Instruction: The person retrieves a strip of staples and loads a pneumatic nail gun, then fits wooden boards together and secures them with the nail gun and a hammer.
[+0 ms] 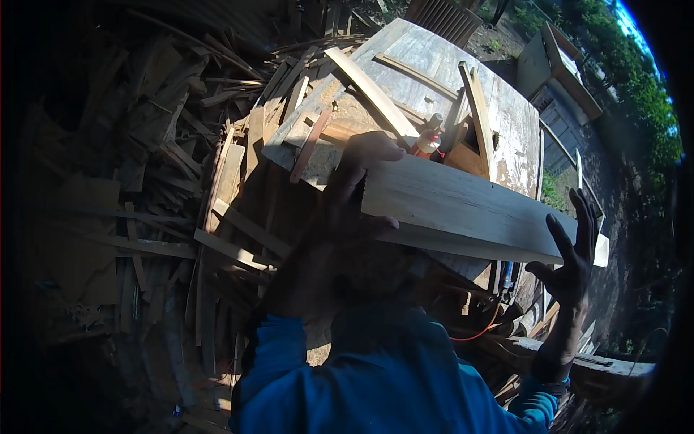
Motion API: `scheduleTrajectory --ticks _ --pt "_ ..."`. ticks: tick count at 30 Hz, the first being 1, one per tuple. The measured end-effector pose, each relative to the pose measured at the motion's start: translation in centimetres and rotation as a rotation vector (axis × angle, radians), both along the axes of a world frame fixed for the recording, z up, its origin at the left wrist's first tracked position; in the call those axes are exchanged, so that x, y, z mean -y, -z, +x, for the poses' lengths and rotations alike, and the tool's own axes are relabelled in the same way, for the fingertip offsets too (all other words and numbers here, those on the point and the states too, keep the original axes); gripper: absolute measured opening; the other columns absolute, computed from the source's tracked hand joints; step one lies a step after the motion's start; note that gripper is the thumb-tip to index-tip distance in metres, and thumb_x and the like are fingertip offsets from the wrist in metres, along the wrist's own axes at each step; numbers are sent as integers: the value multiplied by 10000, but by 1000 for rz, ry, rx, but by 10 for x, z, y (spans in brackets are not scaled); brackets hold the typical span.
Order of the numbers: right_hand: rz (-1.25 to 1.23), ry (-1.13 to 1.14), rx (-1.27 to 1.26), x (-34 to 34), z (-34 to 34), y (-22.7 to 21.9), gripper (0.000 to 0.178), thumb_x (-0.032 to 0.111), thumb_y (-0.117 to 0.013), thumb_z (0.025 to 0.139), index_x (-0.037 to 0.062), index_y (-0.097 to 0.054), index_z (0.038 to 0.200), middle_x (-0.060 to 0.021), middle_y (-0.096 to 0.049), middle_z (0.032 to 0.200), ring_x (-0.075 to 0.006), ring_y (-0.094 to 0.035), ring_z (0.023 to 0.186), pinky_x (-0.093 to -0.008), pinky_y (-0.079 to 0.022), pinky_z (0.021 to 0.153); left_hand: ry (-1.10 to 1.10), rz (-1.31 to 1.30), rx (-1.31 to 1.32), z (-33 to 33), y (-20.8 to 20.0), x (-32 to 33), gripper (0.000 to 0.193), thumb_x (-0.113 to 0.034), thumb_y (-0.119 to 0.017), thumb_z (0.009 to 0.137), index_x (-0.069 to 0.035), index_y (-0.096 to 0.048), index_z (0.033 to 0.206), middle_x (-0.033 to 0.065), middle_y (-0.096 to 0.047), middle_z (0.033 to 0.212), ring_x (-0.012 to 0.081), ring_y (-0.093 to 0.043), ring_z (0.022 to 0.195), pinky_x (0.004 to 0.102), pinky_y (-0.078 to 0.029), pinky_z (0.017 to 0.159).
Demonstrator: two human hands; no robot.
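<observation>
A pale, thick wooden board (463, 202) spans the space between my hands, one broad face and its lower edge showing. My left hand (354, 181) is closed around the board's left end, thumb and fingers on opposite edges. At the other end, my right hand (571, 264) has its fingers spread and stretched out; it overlaps the board, and whether it touches cannot be told. Just beyond the board, a small pale and red object like a bottle (428, 142) stands on the worktable (510, 119).
Narrow planks (372, 90) and an angled wooden piece (477, 119) lie across the worktable. Wood offcuts (159, 137) are heaped along the left. A red cord (477, 335) curves below the board, near a weathered beam (578, 356). A box-like wooden structure (553, 65) stands at far right.
</observation>
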State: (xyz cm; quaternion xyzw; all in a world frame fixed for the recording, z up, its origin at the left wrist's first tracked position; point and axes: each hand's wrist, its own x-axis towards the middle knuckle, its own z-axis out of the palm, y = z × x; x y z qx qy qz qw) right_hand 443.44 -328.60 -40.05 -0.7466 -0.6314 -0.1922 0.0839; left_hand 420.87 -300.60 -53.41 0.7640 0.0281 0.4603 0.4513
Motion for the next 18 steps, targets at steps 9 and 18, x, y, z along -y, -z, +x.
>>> scheduleTrajectory --ticks 9,18 --pt "-226 -243 -146 7 48 25 706 -48 -699 651 149 -568 1316 -213 -455 1419 -380 -488 1270 -444 -426 1024 -33 -41 75 26 9 -3 656 -498 -542 916 -3 -471 1340 160 -490 1244 262 -456 1208 386 -367 1009" --pt "-198 -334 0 -7 48 23 610 -28 -681 733 172 -570 1298 -220 -489 1381 -399 -549 1193 -434 -496 933 -3 7 347 35 24 -3 473 -233 -413 972 32 -451 1362 178 -501 1348 281 -461 1225 363 -355 1031"
